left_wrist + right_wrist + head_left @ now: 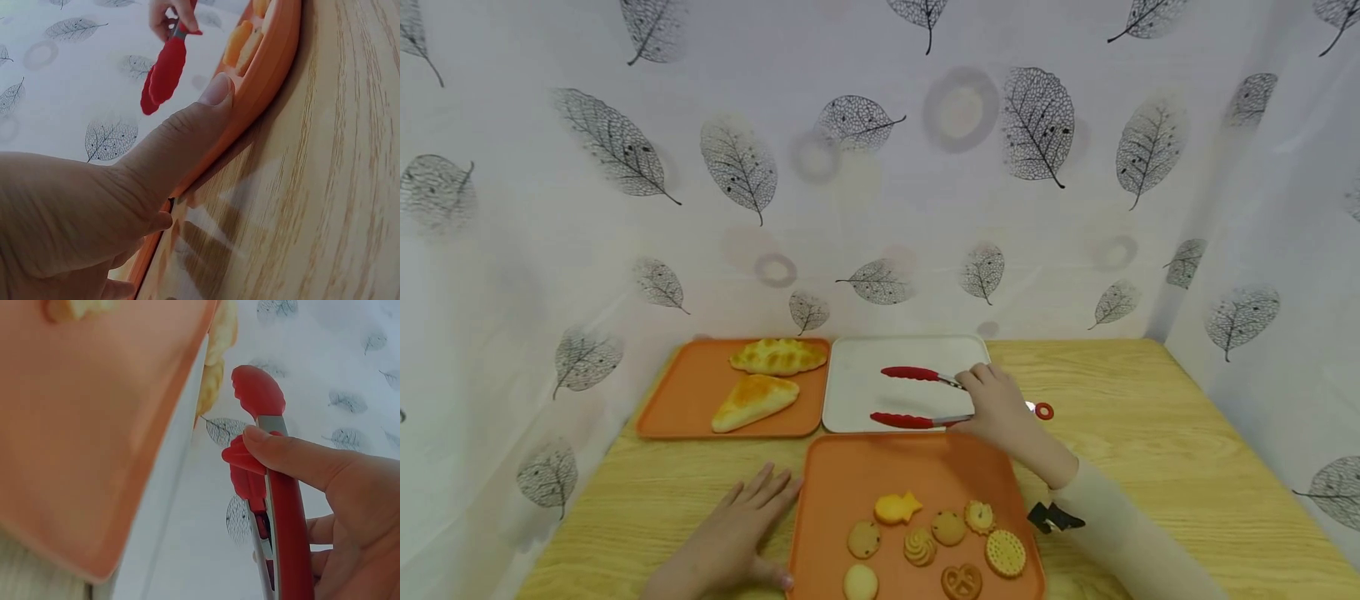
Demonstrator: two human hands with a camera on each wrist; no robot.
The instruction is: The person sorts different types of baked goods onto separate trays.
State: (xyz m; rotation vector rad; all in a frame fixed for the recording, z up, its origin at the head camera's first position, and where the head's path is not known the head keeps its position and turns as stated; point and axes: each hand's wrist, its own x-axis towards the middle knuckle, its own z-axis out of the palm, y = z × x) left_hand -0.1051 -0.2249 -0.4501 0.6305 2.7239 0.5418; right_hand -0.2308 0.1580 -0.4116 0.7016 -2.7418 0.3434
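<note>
My right hand (pixel 996 408) grips red-tipped tongs (pixel 287 519) over the white tray (pixel 857 392), their two arms spread apart and pointing left. Nothing sits between the red tips. In the right wrist view the thumb lies along the tongs near the head. My left hand (pixel 733 529) has its fingers spread, with the thumb (pixel 187 131) at the rim of the front orange tray (pixel 842 458). Several cookies lie on that tray, among them a fish-shaped cookie (pixel 897 507), a swirl cookie (pixel 920 547) and a pretzel-shaped cookie (pixel 961 582).
Left of the white tray stands another orange tray (pixel 685 392) with a triangular bread (pixel 756 402) and a braided bread (pixel 777 357). The trays sit close together on a wooden table (pixel 1150 467). A leaf-print curtain (pixel 880 192) hangs behind and at both sides.
</note>
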